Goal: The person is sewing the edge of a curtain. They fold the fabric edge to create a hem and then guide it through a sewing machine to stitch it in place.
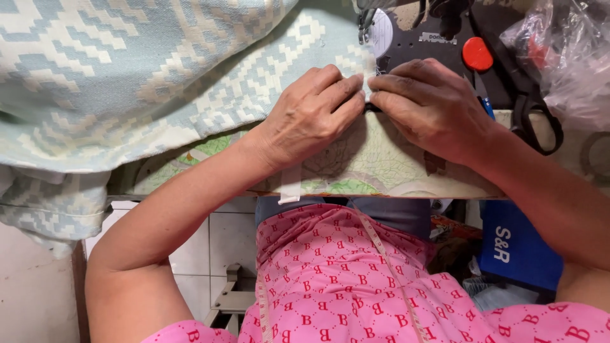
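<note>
Fabric (159, 76), pale blue with a cream geometric weave, sits under both your hands at the table's far edge, spilling off to your left and hanging over the side. Your left hand (311, 114) lies flat on it, fingers together, tips pressing the hem. Your right hand (432, 105) meets it fingertip to fingertip, palm down, pinching the same edge just in front of the sewing machine (413, 38). Whether anything small sits between your fingertips, I cannot tell. Just beyond your right hand there's a red round knob (477, 54), and black-handled scissors (540, 121) lie to its right. The table top (368, 165) shows a green patterned cover. A tape measure (381, 248) drapes down your pink top.
</note>
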